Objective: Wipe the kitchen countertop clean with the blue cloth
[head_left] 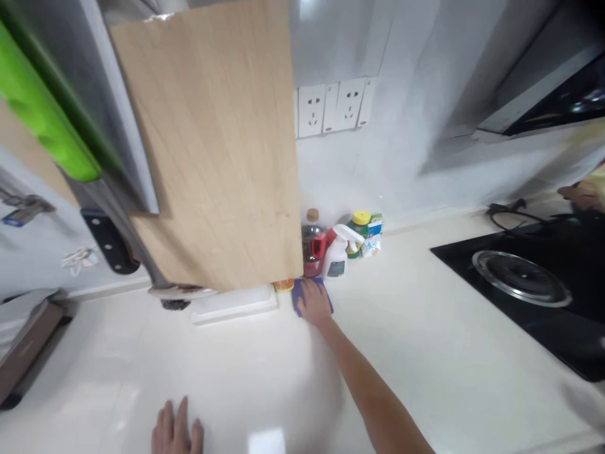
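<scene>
My right hand (pixel 314 302) presses a blue cloth (pixel 299 291) onto the white countertop (pixel 227 372), close to the wall. The cloth shows around the fingers and is partly hidden under the palm. Right behind it stand a dark bottle with a brown cap (pixel 312 243), a white spray bottle (pixel 335 260) and a green container with a yellow lid (pixel 361 219). At the lower left, my left hand (pixel 174 432) rests near the counter's front with its fingers apart and nothing in it; its wrist is out of view.
A wooden cabinet door or board (pixel 222 145) overhangs the counter. Knives with a green handle (pixel 42 107) and a black handle (pixel 111 243) hang at left. A white flat tray (pixel 236 304) lies beneath. A black stove (pixel 510 328) is at right, wall sockets (pixel 331 107) above.
</scene>
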`<action>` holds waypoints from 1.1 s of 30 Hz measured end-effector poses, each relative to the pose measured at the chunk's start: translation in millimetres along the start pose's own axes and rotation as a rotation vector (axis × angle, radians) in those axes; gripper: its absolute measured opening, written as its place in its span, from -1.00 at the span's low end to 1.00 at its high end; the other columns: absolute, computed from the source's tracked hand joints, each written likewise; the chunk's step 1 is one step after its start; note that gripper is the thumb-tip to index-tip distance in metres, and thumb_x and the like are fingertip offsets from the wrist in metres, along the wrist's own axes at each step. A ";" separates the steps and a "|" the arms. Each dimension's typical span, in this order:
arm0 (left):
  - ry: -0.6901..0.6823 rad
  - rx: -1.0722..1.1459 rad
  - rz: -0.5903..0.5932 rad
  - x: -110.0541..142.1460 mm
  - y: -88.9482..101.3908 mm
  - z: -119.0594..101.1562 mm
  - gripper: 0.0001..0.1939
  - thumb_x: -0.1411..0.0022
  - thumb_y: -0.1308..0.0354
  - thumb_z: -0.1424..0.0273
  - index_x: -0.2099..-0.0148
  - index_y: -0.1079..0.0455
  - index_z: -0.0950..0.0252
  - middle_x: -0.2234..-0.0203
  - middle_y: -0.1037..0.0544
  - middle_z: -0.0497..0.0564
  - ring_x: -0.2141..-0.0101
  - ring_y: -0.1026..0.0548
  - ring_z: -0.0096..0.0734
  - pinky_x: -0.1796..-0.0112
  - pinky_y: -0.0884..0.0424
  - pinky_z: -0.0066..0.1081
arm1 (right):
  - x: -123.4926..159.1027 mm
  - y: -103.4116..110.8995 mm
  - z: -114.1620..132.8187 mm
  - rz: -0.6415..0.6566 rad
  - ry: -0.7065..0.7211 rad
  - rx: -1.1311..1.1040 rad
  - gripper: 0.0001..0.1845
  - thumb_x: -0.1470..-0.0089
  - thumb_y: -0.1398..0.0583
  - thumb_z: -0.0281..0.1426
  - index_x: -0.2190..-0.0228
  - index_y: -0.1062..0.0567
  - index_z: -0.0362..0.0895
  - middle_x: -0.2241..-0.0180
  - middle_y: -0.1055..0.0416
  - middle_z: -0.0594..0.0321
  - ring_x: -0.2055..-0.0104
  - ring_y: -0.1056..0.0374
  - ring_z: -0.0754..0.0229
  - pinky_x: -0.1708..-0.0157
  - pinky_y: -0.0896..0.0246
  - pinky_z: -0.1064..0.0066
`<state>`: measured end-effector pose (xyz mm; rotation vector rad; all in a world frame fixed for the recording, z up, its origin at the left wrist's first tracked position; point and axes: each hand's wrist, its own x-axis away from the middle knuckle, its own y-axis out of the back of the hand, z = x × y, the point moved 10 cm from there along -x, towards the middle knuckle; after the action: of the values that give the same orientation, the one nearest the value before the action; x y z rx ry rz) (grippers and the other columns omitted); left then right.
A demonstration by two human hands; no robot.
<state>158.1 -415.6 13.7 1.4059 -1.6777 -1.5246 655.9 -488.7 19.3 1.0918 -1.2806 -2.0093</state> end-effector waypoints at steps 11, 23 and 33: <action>-0.082 -0.075 0.032 4.5 14.1 -29.7 -0.42 -0.37 0.12 0.25 -0.30 -0.23 0.49 -0.33 -0.11 0.47 -0.38 0.08 0.15 -0.27 -0.04 0.14 | 142.6 35.2 27.3 0.036 0.021 0.093 -0.36 -0.27 0.07 -0.27 -0.29 -0.13 -0.29 -0.32 -0.15 -0.04 -0.37 0.01 -0.01 -0.36 0.26 0.01; -0.088 0.030 0.067 6.3 9.1 -28.6 -0.38 -0.39 0.13 0.23 -0.36 -0.11 0.51 -0.36 0.02 0.53 -0.39 0.23 0.23 -0.26 0.09 0.24 | 288.5 92.9 -5.7 0.133 -0.144 0.258 -0.34 -0.29 0.09 -0.25 -0.34 -0.03 -0.20 -0.37 -0.05 0.06 -0.40 0.08 0.05 -0.37 0.23 0.05; -0.060 0.178 0.179 8.1 0.2 -19.7 -0.34 -0.36 0.08 0.22 -0.38 -0.07 0.49 -0.40 0.18 0.51 -0.39 0.30 0.26 -0.27 0.18 0.29 | 325.1 84.0 115.2 0.196 -0.243 0.247 -0.32 -0.28 0.08 -0.26 -0.32 -0.06 -0.32 -0.38 0.02 -0.07 -0.43 0.16 -0.05 -0.38 0.36 -0.04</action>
<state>171.9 -431.4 17.0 1.2666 -1.9607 -1.3586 382.6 -715.0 7.1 0.8045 -1.7277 -1.9151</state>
